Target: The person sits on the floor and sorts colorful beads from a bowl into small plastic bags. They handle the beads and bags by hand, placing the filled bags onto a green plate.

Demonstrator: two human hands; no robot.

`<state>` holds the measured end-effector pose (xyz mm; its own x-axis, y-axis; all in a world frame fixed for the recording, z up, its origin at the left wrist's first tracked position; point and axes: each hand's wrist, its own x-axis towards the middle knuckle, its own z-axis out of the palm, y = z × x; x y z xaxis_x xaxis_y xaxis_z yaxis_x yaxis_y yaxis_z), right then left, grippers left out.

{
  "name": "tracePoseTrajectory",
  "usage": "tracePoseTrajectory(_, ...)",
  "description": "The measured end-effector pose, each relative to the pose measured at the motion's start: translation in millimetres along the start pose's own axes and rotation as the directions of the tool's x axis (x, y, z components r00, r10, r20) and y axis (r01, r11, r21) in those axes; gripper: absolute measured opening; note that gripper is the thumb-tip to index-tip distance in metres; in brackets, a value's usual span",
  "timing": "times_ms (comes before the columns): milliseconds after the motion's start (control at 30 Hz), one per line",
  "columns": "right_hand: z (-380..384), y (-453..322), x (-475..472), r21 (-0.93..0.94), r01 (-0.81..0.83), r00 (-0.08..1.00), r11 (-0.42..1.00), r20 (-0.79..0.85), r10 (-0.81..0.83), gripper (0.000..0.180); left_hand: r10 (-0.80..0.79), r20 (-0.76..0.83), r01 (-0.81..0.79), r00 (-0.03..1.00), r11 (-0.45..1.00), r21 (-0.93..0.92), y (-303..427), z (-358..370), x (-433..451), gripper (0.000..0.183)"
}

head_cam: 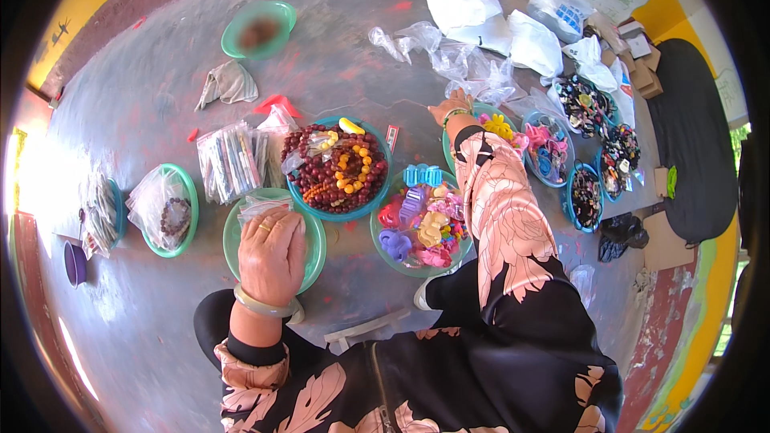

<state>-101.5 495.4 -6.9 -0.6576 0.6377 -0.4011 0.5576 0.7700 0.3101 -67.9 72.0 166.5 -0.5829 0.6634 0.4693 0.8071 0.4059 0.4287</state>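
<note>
My left hand (pixel 272 252) is closed on a small clear plastic bag (pixel 257 207), held over a green plastic basin (pixel 313 252). My right hand (pixel 451 107) reaches forward past the left rim of another green basin (pixel 447 153), beside loose clear plastic bags (pixel 481 75); its fingers are partly spread, and whether they touch anything is unclear. Between my arms, a blue basin (pixel 355 214) holds dark red bead strings (pixel 301 156) and an orange bead bracelet (pixel 354 168). Nearer me, a basin (pixel 385 246) holds colourful hair claw clips (pixel 412 204).
Bundles of packed plastic bags (pixel 225 159) lie left of the bead basin. Farther left are a basin with bagged goods (pixel 191 216) and a purple bowl (pixel 76 264). At right stand several basins of hair accessories (pixel 546 150). A cloth (pixel 228 84) and a green bowl (pixel 258 30) lie ahead.
</note>
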Motion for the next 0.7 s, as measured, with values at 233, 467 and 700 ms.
tracePoseTrajectory(233,6,1,25,-0.156,0.061,0.991,0.986,0.128,-0.042,0.047,-0.016,0.044,0.016,0.999,1.000,-0.003,0,8,0,0.012)
tracePoseTrajectory(467,10,11,15,0.062,0.074,0.994,0.995,-0.088,-0.069,0.046,0.013,0.037,-0.012,0.999,1.000,-0.017,2,8,-5,0.014)
tracePoseTrajectory(700,-14,34,-20,0.845,0.437,0.900,0.309,-0.414,-0.138,0.040,0.017,-0.033,-0.019,0.999,0.998,-0.054,1,7,-13,0.010)
